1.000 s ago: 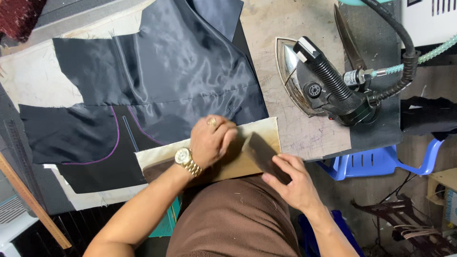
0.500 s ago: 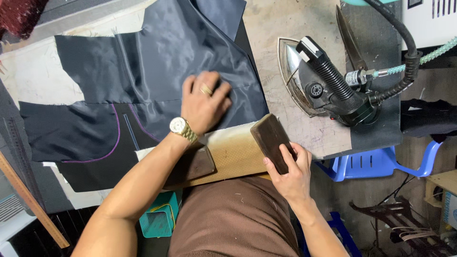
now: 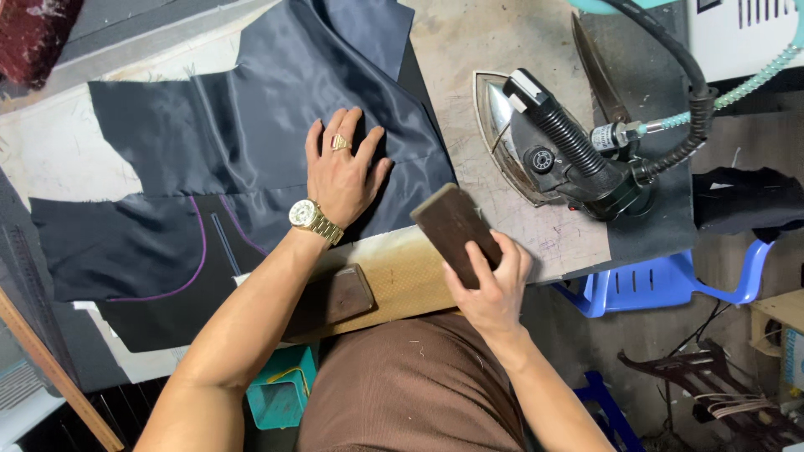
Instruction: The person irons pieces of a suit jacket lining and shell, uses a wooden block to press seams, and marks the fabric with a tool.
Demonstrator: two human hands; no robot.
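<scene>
My left hand (image 3: pixel 342 172) lies flat, fingers spread, on the dark fabric (image 3: pixel 251 125) at the centre of the frame. My right hand (image 3: pixel 490 280) grips a brown block (image 3: pixel 455 226), tilted, just above the bench (image 3: pixel 469 50) edge. A second block (image 3: pixel 335 297) rests lower centre. The iron (image 3: pixel 548 146) sits upper right.

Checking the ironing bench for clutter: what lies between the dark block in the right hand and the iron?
In the head view, only bare, scuffed bench top lies between the dark block, held in the right hand, and the iron.
</scene>
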